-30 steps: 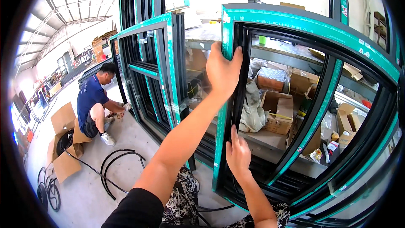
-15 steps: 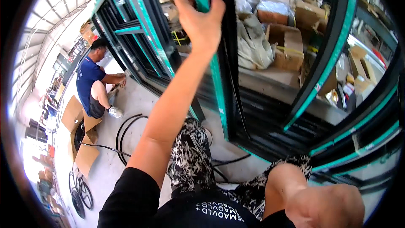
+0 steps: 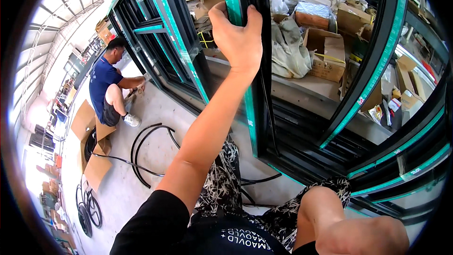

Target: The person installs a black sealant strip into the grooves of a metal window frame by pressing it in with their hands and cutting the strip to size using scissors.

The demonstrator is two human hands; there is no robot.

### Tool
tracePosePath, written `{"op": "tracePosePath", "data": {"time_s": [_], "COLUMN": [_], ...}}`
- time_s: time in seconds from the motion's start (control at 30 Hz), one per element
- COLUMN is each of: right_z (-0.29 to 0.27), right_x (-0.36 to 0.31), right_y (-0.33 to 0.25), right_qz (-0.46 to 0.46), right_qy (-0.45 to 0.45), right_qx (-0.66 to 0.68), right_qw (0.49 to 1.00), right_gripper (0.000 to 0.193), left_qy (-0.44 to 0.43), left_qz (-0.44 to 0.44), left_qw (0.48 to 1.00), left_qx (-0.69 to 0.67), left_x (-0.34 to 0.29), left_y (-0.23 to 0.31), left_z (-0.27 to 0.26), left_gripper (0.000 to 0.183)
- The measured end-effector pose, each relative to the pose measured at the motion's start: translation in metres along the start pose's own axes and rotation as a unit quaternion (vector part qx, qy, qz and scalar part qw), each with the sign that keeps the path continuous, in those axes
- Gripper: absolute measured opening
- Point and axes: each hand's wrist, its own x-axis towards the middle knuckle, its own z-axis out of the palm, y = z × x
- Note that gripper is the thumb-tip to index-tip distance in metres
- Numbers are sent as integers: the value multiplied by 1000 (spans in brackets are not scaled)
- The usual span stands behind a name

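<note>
My left hand (image 3: 239,40) is closed around a black upright of a large window frame (image 3: 252,132) with green tape down its face. The thumb lies on the right side of the upright; the other fingers curl round its left side, partly hidden. A thin black strip (image 3: 269,108) runs down the frame just right of my hand. At the lower right edge my right hand (image 3: 365,236) is close to the camera and blurred, its fingers not distinguishable. Whether it holds anything does not show.
Several black frames (image 3: 153,33) stand at the left. Behind the bars, shelves carry bags and a cardboard box (image 3: 325,63). A co-worker (image 3: 106,82) squats at the left beside an open carton (image 3: 99,170). Black hose (image 3: 137,156) curls over the floor.
My left hand sits slightly lower on the upright and farther right in the picture. The whole view has shifted a little. My right hand remains at the lower right.
</note>
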Motion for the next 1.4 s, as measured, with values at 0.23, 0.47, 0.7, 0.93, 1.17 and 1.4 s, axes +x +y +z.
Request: {"op": "tracePosePath", "data": {"time_s": [0.23, 0.47, 0.7, 0.93, 1.17, 1.4], "right_z": [-3, -6, -8, -62, -211, -203], "right_x": [0, 1, 4, -11, -120, -122], "right_y": [7, 23, 34, 61, 153, 157], "right_qz": [3, 16, 17, 73, 371, 205], "right_qy": [5, 3, 7, 176, 205, 77], "right_qx": [-8, -29, -45, -417, -626, -829], "right_qw": [1000, 999, 999, 889, 654, 515], "right_gripper": [19, 14, 11, 11, 29, 28], "left_qy": [-2, 10, 14, -1, -21, -18], "left_qz": [-40, -30, -2, -25, -48, -4], "left_qw": [999, 999, 1000, 999, 997, 1000], "left_qx": [13, -5, -11, -48, -52, -15], "left_x": [3, 1, 4, 2, 3, 0], "left_y": [10, 3, -3, -4, -3, -4], "left_z": [2, 4, 1, 8, 0, -1], "left_gripper": [43, 41, 40, 41, 41, 42]}}
